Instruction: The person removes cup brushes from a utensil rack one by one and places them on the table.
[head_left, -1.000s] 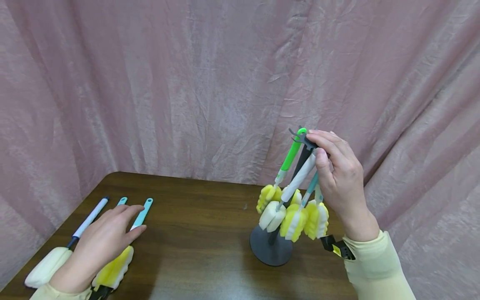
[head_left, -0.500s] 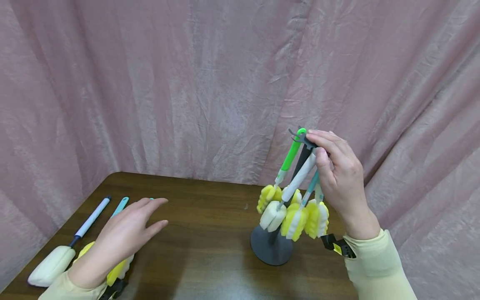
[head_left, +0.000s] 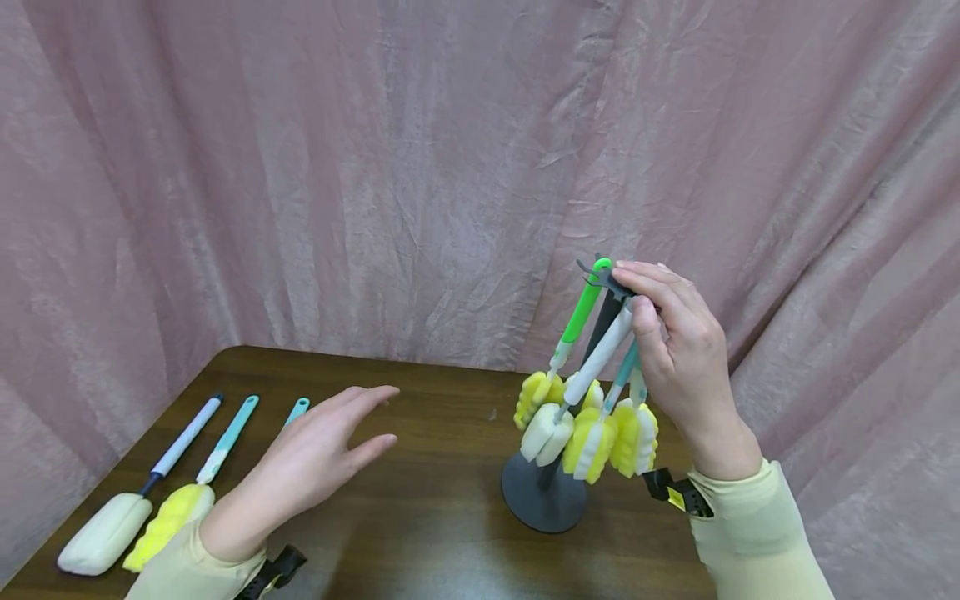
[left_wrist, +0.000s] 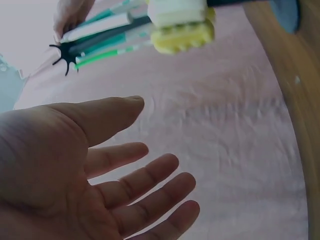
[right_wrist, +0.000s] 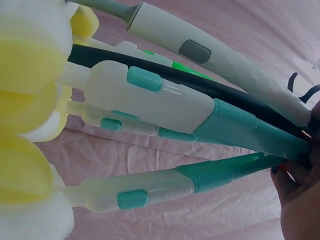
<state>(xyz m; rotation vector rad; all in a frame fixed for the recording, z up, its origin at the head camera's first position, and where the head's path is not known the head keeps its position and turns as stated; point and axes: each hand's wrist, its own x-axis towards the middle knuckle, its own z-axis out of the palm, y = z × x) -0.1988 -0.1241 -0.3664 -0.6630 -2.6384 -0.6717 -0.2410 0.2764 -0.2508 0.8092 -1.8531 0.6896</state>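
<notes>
— First, what lies at the far left of the table (head_left: 442, 475)?
— A white-sponged brush (head_left: 135, 502) with a pale handle; beside it, a yellow-and-white brush (head_left: 206, 476) with a turquoise handle; next, the tip of another turquoise handle (head_left: 298, 408), the rest hidden behind the left hand (head_left: 322, 450).
— And the grip of that hand?
— Released: thumb and fingers are spread apart, the palm bare in the left wrist view.
— What stands to the right?
— A dark stand (head_left: 543, 500) on a round base, bearing a green-handled brush (head_left: 581, 312), a white-handled brush (head_left: 600, 354) and several turquoise-handled ones (head_left: 588, 446), all sponge-end down.
— Lastly, the right hand (head_left: 678, 333)?
— It grasps the stand's hooked top, fingers above and thumb below, close against the handle ends. Behind hangs a pink curtain (head_left: 450, 167).
</notes>
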